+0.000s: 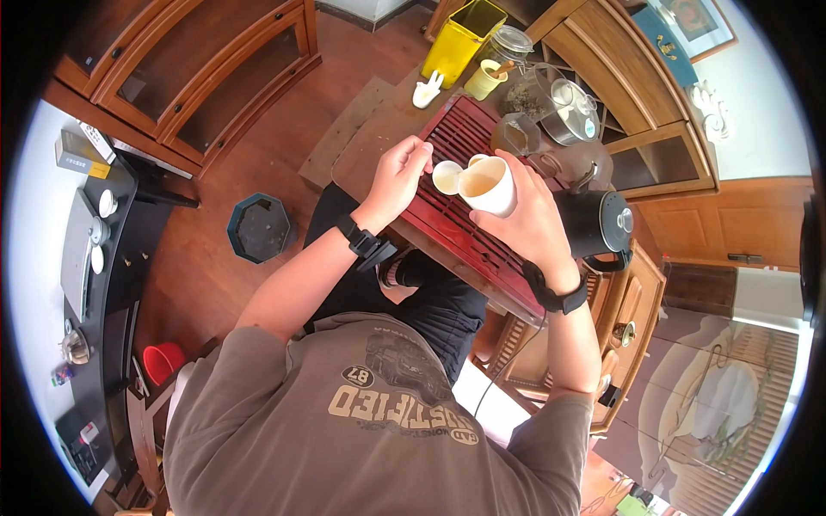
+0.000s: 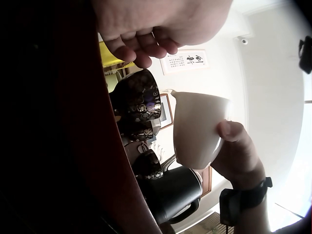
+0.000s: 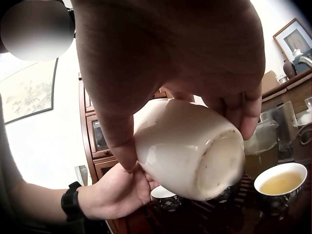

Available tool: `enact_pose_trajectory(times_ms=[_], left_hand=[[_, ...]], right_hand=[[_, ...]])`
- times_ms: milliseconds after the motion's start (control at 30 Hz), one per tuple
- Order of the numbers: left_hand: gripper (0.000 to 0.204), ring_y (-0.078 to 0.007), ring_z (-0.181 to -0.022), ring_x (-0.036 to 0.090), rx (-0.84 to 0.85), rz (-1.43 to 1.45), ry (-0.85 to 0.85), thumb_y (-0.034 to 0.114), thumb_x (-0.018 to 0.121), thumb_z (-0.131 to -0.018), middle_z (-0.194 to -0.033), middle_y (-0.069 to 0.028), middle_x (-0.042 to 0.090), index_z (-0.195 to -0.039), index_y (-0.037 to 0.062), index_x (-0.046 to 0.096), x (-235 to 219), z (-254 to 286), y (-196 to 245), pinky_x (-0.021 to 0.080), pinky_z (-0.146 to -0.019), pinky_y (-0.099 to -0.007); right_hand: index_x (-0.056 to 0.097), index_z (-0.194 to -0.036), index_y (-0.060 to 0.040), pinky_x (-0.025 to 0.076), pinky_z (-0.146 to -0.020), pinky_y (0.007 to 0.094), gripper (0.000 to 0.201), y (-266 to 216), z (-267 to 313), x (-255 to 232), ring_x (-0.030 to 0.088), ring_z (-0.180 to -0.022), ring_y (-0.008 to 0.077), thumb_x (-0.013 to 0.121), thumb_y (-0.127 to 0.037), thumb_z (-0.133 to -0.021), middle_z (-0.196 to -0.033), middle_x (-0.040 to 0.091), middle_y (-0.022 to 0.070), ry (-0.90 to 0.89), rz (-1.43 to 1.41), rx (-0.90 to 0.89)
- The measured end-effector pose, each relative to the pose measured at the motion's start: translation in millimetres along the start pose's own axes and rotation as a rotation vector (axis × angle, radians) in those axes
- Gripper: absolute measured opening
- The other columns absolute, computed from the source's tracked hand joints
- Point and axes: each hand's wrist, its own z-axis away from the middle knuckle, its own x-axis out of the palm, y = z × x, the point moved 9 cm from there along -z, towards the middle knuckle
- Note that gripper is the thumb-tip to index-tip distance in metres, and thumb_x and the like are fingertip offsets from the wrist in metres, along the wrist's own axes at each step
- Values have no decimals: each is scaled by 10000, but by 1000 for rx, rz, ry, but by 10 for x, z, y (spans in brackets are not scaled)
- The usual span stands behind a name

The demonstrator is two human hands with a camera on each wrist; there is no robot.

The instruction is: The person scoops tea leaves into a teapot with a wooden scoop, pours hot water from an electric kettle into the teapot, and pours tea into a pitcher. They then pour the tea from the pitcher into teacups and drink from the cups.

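Observation:
My right hand (image 1: 529,206) grips a white pitcher (image 1: 490,191) by its sides, tilted above a red slatted tea tray (image 1: 482,230). In the left wrist view, the pitcher's (image 2: 197,129) spout points toward dark patterned cups (image 2: 141,100). A small cup with a white inside (image 1: 446,177) stands between the pitcher and my left hand (image 1: 397,182). The left hand's fingers are loosely curled and hold nothing visible. In the right wrist view, one cup (image 3: 280,184) contains yellow liquid; another (image 3: 165,194) is beside the left hand's fingertips. Whether liquid is flowing cannot be seen.
A black kettle (image 1: 594,225) stands to the right of the tray. Beyond the tray are a glass jug (image 1: 516,134), a pale green cup (image 1: 486,79), a white rabbit-like figure (image 1: 427,89) and a yellow bin (image 1: 463,41). A dark octagonal container (image 1: 261,228) is on the floor.

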Motion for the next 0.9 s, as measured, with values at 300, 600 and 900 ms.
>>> enact_pose_trajectory(times_ms=[300,600,900], left_hand=[[265,-86,-797,544,-21,-6,1,195,511,-1111,-821,-3,597,-908,42,588,3,6,2,455,-776,-265],[269,-79,-794,542,-21,-13,-5,207,515,-1110,-820,4,594,-910,45,592,-8,3,-22,448,-765,-260],[267,-73,-787,530,-15,-13,2,208,517,-1108,-812,10,588,-912,46,594,-4,5,-10,439,-754,-256]], right_hand=[[530,-1457,-52,492,-1021,478,852,-15,-6,-19,622,-1133,397,839,-270,-694,-1175,661,196,11,1,-8],[537,-1452,-49,497,-1012,480,843,-34,-14,-35,629,-1117,396,834,-271,-694,-1157,663,196,11,18,-11],[536,-1456,-55,501,-1005,472,845,-43,-25,-61,630,-1112,391,832,-261,-692,-1153,662,192,18,22,-16]])
